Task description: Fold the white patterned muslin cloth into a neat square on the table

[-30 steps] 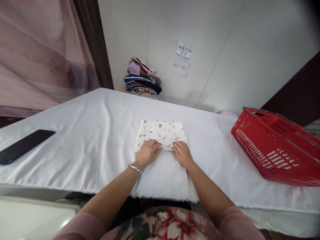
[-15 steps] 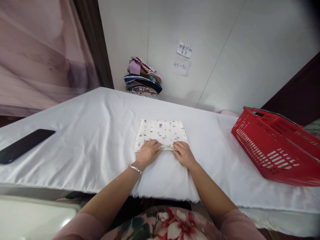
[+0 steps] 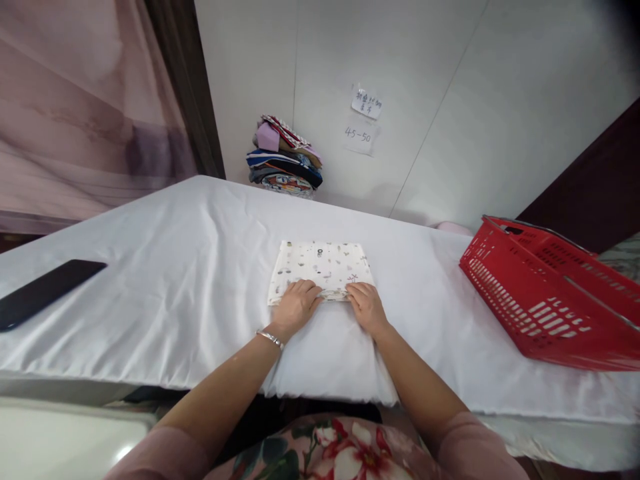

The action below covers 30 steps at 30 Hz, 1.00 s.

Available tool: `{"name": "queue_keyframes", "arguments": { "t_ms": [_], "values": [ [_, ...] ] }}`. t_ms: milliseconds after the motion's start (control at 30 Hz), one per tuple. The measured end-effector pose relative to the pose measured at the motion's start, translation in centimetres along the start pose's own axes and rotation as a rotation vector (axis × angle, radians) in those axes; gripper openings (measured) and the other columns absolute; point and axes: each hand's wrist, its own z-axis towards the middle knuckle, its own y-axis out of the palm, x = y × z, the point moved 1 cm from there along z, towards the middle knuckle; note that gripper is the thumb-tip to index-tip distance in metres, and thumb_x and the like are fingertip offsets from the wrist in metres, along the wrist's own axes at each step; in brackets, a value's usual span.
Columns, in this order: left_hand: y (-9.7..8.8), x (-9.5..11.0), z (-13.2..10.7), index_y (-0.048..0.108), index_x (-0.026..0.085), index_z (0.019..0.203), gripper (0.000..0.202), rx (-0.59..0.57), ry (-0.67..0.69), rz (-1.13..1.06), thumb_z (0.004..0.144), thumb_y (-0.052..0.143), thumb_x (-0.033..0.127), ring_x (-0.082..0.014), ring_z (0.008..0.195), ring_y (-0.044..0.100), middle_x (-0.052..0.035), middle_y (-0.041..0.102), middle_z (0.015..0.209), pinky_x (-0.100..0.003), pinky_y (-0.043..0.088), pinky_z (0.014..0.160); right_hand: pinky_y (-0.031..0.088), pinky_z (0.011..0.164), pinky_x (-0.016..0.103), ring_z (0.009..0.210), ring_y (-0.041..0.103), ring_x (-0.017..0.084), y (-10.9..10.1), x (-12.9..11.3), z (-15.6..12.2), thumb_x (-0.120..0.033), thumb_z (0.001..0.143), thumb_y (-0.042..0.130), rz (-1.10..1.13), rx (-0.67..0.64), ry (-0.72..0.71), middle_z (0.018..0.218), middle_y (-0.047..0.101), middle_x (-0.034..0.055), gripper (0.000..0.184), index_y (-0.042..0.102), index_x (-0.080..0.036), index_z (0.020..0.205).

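A folded white cloth with small printed figures [image 3: 323, 265] lies flat in the middle of the table, which is covered by a white sheet [image 3: 190, 280]. My left hand [image 3: 295, 307] rests on the cloth's near edge at the left, fingers curled onto the fabric, a thin bracelet at the wrist. My right hand [image 3: 367, 307] sits on the same near edge at the right, fingers bent and pinching the layered hem. Both hands nearly meet at the middle of that edge.
A red plastic basket [image 3: 545, 293] stands at the right of the table. A black phone [image 3: 45, 290] lies at the left edge. A stack of folded clothes [image 3: 285, 157] sits at the back against the wall, below two paper notes [image 3: 365, 117].
The hands and the cloth hold their places. The camera view has shifted very slightly.
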Motion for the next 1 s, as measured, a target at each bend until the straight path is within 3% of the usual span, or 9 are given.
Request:
{"name": "queue_keyframes", "arguments": {
  "t_ms": [200,367,700,1000],
  "values": [
    [0.0,0.1,0.0,0.059,0.021,0.105,0.022,0.013,0.011,0.014,0.086,0.053,0.031,-0.0229,0.093,0.052,-0.0069,0.06,0.098,-0.038,0.041,0.079,0.042,0.088,0.04,0.1,0.053,0.022,0.2,0.1,-0.1,-0.02,0.091,0.043,0.004,-0.042,0.009,0.108,0.063,0.0083,0.026,0.059,-0.02,0.111],
    [0.1,0.1,0.2,0.061,0.021,0.098,0.022,0.004,0.002,0.031,0.09,0.043,0.03,-0.0219,0.088,0.052,-0.0058,0.06,0.091,-0.037,0.04,0.077,0.042,0.09,0.04,0.104,0.053,0.022,-0.5,0.1,-0.1,-0.023,0.089,0.048,0.013,-0.086,-0.009,0.113,0.061,0.0088,0.028,0.056,-0.02,0.116],
    [0.2,-0.1,0.2,0.061,0.019,0.097,0.026,0.023,0.014,0.031,0.092,0.038,0.032,-0.0212,0.088,0.052,-0.0059,0.061,0.091,-0.036,0.04,0.076,0.041,0.094,0.045,0.112,0.051,0.025,-2.3,2.9,-1.7,-0.029,0.088,0.05,-0.084,-0.102,-0.001,0.119,0.059,0.0106,0.034,0.054,-0.02,0.12],
    [0.1,-0.2,0.3,0.062,0.021,0.097,0.024,0.053,0.021,0.002,0.091,0.041,0.031,-0.0217,0.087,0.053,-0.0066,0.061,0.091,-0.038,0.041,0.077,0.042,0.094,0.041,0.11,0.051,0.021,-3.1,3.1,-1.2,-0.022,0.09,0.044,-0.054,-0.121,-0.023,0.116,0.06,0.0083,0.03,0.055,-0.021,0.118]
  ]
}}
